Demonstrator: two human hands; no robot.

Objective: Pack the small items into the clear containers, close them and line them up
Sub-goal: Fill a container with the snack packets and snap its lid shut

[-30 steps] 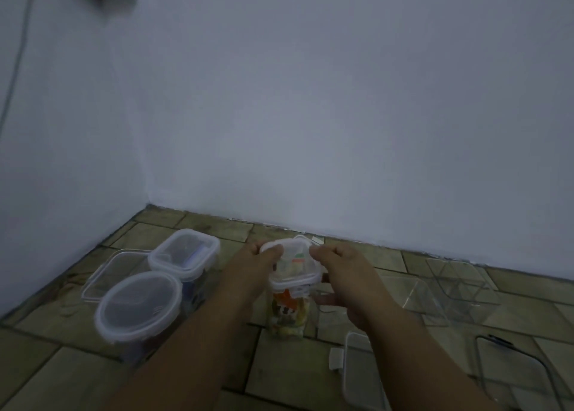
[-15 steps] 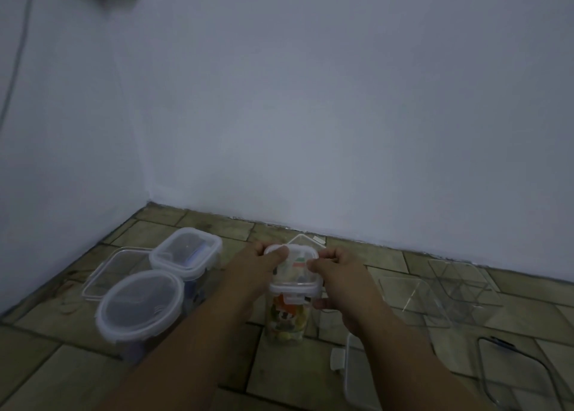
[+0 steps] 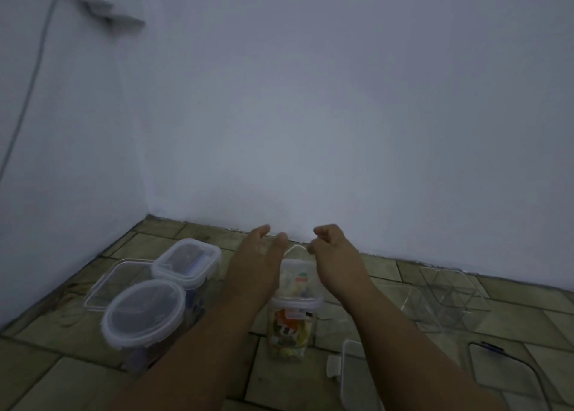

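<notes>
A tall clear container (image 3: 292,330) full of colourful small items stands on the tiled floor between my forearms, its white-rimmed lid (image 3: 298,286) on top. The lid's far flap (image 3: 295,249) sticks up. My left hand (image 3: 257,264) hovers over the lid's left side with fingers straight and apart, thumb near the flap. My right hand (image 3: 337,255) is over the right side, fingers curled with the tips at the flap's edge; whether they grip it is unclear. Left of these stand a closed round container (image 3: 143,312) and a closed square container (image 3: 186,261).
A flat clear tray (image 3: 105,289) lies behind the round container. Two empty clear containers (image 3: 416,308) (image 3: 453,289) sit at the right near the wall. Loose lids (image 3: 357,379) (image 3: 515,376) lie at the front right. A plug and cable (image 3: 34,78) hang on the left wall.
Both hands have lifted off the lid's sides and moved toward its far edge; the left hand's fingers have spread. The container stays put.
</notes>
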